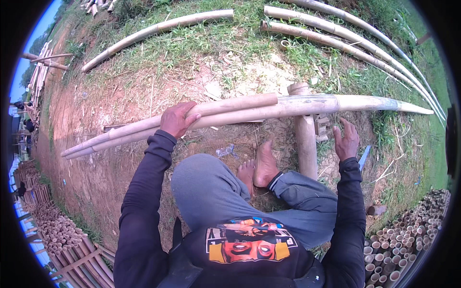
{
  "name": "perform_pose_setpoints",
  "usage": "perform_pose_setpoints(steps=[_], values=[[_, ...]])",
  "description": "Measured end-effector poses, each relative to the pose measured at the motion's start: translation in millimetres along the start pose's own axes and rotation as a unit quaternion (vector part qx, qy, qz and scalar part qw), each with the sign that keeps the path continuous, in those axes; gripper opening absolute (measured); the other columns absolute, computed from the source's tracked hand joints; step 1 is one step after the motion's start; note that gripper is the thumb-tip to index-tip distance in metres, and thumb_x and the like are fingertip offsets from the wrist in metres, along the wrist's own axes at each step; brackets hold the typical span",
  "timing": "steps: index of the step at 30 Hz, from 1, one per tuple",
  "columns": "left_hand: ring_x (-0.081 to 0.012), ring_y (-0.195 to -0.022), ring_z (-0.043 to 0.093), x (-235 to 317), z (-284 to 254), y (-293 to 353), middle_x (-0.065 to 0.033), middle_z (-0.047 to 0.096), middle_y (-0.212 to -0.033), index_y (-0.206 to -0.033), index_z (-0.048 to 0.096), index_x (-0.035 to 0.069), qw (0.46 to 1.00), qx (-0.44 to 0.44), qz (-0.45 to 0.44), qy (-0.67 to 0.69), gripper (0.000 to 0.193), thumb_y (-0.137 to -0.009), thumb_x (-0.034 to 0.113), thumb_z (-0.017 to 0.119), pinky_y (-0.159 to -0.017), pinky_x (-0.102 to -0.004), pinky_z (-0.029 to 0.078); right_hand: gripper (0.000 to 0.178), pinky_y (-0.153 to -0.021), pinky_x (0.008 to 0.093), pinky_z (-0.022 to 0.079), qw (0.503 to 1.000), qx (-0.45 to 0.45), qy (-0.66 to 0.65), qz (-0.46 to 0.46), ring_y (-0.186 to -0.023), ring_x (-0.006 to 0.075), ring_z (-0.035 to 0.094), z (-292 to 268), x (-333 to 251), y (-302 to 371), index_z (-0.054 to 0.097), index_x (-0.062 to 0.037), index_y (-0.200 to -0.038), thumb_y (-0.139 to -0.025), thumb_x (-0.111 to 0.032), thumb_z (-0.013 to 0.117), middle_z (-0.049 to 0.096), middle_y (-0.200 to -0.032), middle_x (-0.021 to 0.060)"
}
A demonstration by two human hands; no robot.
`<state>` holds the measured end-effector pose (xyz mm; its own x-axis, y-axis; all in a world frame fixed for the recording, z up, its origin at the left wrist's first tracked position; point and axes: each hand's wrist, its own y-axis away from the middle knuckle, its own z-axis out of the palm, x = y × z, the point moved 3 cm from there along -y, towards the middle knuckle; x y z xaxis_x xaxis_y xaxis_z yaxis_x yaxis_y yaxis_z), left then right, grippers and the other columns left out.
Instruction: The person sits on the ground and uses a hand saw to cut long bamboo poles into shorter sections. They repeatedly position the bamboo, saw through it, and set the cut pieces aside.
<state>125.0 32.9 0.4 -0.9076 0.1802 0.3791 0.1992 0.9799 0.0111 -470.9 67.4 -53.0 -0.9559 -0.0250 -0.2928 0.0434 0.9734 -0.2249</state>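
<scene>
Shorter bamboo pole (235, 104) alongside longer pole (249, 114)

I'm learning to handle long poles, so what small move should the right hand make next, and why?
Probably set the open, empty right hand on the longer pale bamboo pole, near the thick, round tan post it crosses. The left hand lies over that pole and the shorter pale bamboo pole beside it, but no hand touches the stretch right of the post.

You have two hands (178, 120), two feet (265, 165), two middle poles (240, 104), one post (306, 144), one upper-left pole (158, 30) and three upper-right poles (309, 34) in frame.
</scene>
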Motion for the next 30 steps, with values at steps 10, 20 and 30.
perform_pose_setpoints(steps=[10,20,30], values=[[-0.0361,-0.103,0.075,4.2,0.7,-13.7,-0.0169,0.076,-0.119,-0.132,0.072,0.011,0.999,-0.041,0.019,-0.012,0.047,-0.095,0.04,0.077,-0.091,-0.0426,0.059,0.07,-0.095,0.0497,0.057,0.865,-0.38,0.024,0.328,-0.112,0.0407,0.071,3.2,201.1,356.5,0.062,-0.0027,-0.133,-0.082,-0.045,0.085,0.071,-0.121,0.0254],[-0.0365,-0.111,0.073,24.5,14.6,-26.7,-0.0181,0.075,-0.125,-0.137,0.069,0.01,0.996,-0.083,-0.008,-0.01,0.053,-0.097,0.045,0.074,-0.096,-0.0429,0.057,0.053,-0.091,0.0496,0.056,0.824,-0.409,-0.027,0.391,-0.102,0.0405,0.069,63.5,132.8,374.0,0.065,-0.0063,-0.123,-0.088,-0.043,0.08,0.071,-0.115,0.0224],[-0.0375,-0.114,0.072,28.0,27.8,-34.5,-0.0206,0.075,-0.126,-0.139,0.068,0.008,0.995,-0.098,-0.022,0.005,0.062,-0.097,0.053,0.07,-0.101,-0.0442,0.055,0.038,-0.087,0.0494,0.054,0.907,-0.037,0.245,0.342,-0.092,0.0402,0.068,-80.5,153.3,286.5,0.068,-0.0099,-0.114,-0.094,-0.042,0.075,0.072,-0.11,0.0194]])
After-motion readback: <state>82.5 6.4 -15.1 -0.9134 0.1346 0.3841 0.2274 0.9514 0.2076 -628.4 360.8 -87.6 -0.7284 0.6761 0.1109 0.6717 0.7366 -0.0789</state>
